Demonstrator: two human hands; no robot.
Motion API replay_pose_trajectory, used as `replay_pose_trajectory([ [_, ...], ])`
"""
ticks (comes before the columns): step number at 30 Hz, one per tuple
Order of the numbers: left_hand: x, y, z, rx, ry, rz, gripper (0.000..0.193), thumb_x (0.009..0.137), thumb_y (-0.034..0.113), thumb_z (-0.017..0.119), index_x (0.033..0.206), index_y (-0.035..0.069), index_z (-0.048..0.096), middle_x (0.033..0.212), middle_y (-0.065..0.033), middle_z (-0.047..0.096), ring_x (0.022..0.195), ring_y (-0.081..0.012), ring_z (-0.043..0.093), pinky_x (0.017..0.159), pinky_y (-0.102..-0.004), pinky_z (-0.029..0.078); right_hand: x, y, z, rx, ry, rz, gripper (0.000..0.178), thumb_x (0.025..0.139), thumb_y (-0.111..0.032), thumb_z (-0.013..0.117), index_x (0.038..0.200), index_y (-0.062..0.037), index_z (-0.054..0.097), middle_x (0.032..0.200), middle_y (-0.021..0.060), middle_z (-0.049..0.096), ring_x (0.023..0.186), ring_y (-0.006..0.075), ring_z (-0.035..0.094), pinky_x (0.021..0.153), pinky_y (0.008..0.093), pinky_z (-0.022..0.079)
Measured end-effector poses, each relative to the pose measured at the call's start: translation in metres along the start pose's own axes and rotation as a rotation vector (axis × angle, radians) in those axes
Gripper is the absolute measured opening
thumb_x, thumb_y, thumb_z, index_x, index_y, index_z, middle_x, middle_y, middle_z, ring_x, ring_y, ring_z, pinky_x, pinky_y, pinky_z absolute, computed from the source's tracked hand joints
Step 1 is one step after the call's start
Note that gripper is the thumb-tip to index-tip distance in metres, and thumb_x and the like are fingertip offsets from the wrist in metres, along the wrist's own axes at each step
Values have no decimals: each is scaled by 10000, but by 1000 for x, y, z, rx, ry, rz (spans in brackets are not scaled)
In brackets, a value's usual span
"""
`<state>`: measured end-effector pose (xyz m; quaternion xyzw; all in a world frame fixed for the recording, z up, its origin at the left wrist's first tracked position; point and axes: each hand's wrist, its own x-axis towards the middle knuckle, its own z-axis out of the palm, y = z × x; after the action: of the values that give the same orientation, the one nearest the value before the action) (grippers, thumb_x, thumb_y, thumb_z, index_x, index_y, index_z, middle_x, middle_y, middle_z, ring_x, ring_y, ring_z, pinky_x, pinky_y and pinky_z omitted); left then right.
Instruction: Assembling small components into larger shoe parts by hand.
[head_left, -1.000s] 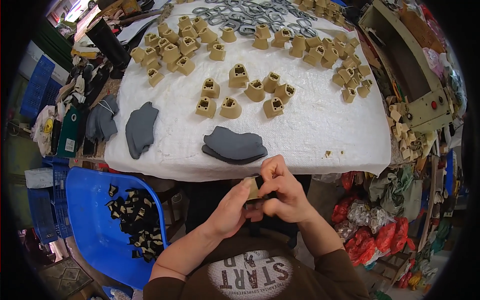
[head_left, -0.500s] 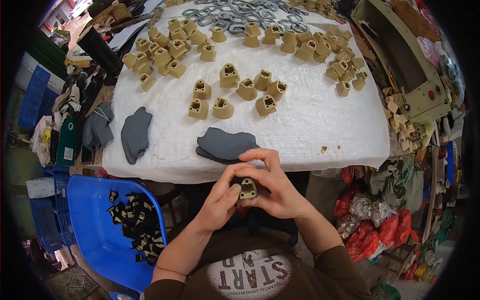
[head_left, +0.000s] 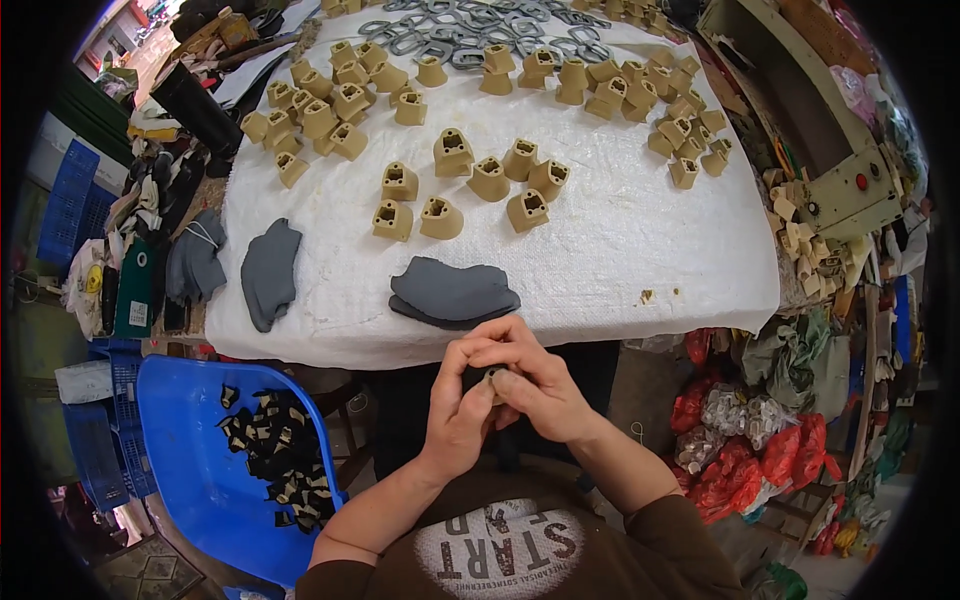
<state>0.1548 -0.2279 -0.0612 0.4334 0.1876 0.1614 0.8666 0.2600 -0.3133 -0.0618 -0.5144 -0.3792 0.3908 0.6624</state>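
Observation:
In front of my chest, just off the table's near edge, both hands close round a small beige hollow block with a dark covering [head_left: 479, 378]. My left hand [head_left: 455, 410] grips it from the left side. On the other side my right hand [head_left: 545, 395] wraps it, thumb pressed at the block's top. Fingers hide most of the block. Just beyond the hands lies a stack of dark grey cut sheets [head_left: 455, 290]. Further up the table stand several bare beige blocks [head_left: 453, 155], their holed ends showing.
White sheeting [head_left: 620, 250] covers the table. More grey sheets [head_left: 270, 275] lie at its left, beside a tied bundle [head_left: 196, 258]. Grey metal rings [head_left: 470, 30] cover the far end. A blue tub [head_left: 190, 470] at lower left holds dark-covered blocks. Red bags [head_left: 730, 480] sit at right.
The block has turned within my hands, so its holed end no longer faces up in plain view. Both thumbs have come together over it. The view has shifted slightly.

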Motion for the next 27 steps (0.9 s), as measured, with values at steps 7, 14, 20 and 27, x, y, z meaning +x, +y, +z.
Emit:
replay_pose_trajectory([
  [7, 5, 3, -10, 120, -356, -39, 738, 787, 455, 701, 1256, 23, 330, 921, -83, 539, 741, -126, 555, 609, -238, 446, 28, -10, -21, 160, -191, 242, 207, 900, -183, 509, 855, -3, 603, 1087, 119, 512, 867, 146, 551, 726, 287, 490],
  [14, -2, 9, -7, 215, -209, -10, 712, 787, 525, 651, 1213, 14, 398, 879, -37, 524, 707, -82, 528, 605, -214, 439, 18, -4, -7, 109, -167, 24, 196, 925, -150, 481, 861, -11, 605, 1088, 116, 528, 950, 159, 509, 872, 282, 403],
  [20, 12, 12, -13, -56, -253, -22, 724, 804, 508, 650, 1283, 58, 345, 1055, -77, 483, 760, -140, 528, 611, -242, 430, 2, 1, 1, -15, 2, -11, 538, 990, -464, 273, 1250, -41, 482, 1197, 130, 432, 943, 177, 510, 820, 284, 433],
  [27, 10, 24, -21, -275, -182, -98, 682, 898, 229, 582, 1413, 83, 159, 1122, -131, 483, 897, -204, 536, 767, -289, 425, -9, 1, -10, -340, 233, -67, 484, 900, -334, 567, 1286, -55, 478, 862, 45, 530, 667, 113, 512, 608, 271, 438],
])
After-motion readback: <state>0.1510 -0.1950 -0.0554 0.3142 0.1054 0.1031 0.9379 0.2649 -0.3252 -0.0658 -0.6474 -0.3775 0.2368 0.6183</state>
